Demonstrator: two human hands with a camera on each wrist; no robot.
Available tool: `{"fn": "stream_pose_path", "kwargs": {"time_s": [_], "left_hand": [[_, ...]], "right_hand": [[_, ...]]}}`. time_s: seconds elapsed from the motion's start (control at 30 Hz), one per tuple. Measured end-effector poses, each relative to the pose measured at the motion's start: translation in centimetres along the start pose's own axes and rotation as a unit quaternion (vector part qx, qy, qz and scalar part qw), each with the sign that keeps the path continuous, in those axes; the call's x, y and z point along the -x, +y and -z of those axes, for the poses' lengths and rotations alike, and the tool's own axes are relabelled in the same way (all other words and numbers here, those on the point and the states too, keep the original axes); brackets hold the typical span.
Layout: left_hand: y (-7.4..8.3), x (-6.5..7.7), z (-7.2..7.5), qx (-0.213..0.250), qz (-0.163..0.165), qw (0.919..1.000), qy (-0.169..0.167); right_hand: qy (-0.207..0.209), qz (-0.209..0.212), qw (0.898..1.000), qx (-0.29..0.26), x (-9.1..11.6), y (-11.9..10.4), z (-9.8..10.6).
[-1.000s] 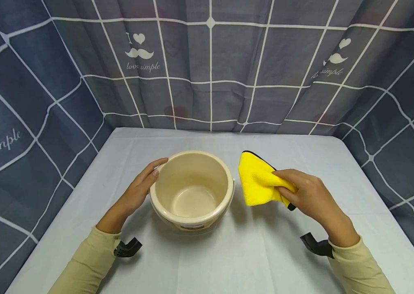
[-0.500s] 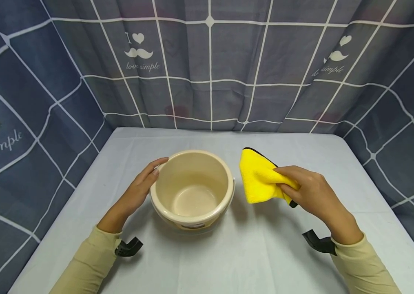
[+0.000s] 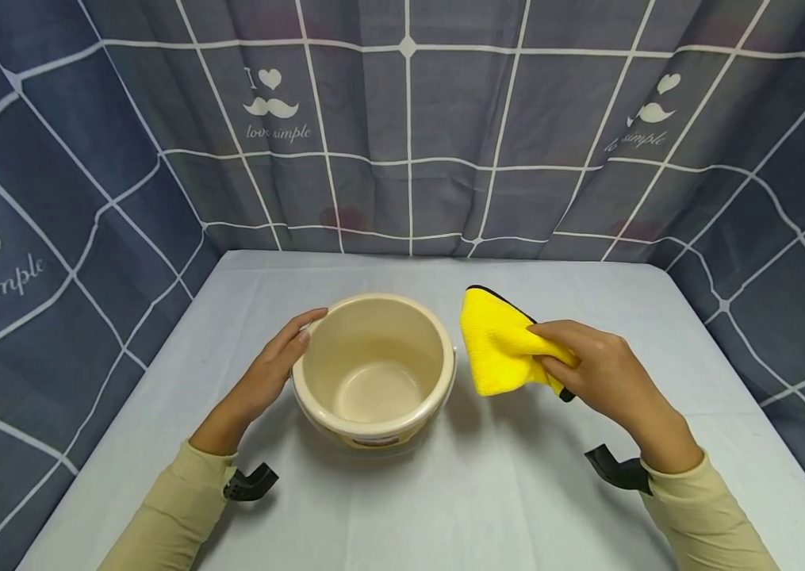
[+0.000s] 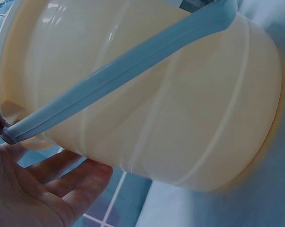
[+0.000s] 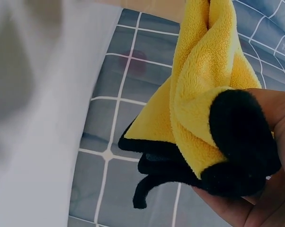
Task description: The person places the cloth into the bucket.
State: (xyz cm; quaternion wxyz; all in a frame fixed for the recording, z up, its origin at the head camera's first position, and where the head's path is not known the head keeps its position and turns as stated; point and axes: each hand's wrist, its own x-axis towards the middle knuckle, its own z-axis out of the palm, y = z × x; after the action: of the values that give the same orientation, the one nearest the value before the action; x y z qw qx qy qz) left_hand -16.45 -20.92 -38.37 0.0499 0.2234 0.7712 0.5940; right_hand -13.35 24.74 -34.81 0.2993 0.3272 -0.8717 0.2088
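Observation:
A cream plastic bucket stands upright on the white table, open at the top, with nothing seen inside. My left hand holds its left side at the rim, its fingers against the outside wall. In the left wrist view the bucket's handle slants down across its outer wall, one end close to my thumb. To the right of the bucket, my right hand pinches a folded yellow cloth with black edging. The cloth hangs above the table, apart from the bucket. In the right wrist view its folds bunch between thumb and fingers.
The table has a white cover. A dark grey curtain with white grid lines hangs at the back and both sides. A black strap end sticks out at my left wrist, another strap at my right.
My right hand and the cloth have risen slightly over the last second, with a small sway to the right and back. The bucket and my left hand stay in place.

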Motion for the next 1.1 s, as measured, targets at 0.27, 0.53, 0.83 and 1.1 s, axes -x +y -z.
{"fn": "stream_pose_path", "kwargs": {"time_s": [0.27, 0.53, 0.83, 1.1], "left_hand": [[0.0, 0.0, 0.0, -0.002, 0.002, 1.0, -0.001], [-0.1, 0.0, 0.0, -0.005, 0.001, 1.0, 0.0], [-0.3, 0.0, 0.0, -0.004, -0.003, 1.0, -0.001], [-0.3, -0.1, 0.0, -0.001, -0.005, 1.0, -0.003]], "right_hand": [[0.005, 0.008, 1.0, 0.0, -0.6, -0.3, 0.1], [0.006, 0.012, 1.0, 0.0, -1.1, -0.7, 0.0], [0.01, 0.023, 1.0, -0.001, -1.8, -1.0, 0.1], [0.014, 0.024, 1.0, -0.004, -2.2, -1.3, -0.1]]}}
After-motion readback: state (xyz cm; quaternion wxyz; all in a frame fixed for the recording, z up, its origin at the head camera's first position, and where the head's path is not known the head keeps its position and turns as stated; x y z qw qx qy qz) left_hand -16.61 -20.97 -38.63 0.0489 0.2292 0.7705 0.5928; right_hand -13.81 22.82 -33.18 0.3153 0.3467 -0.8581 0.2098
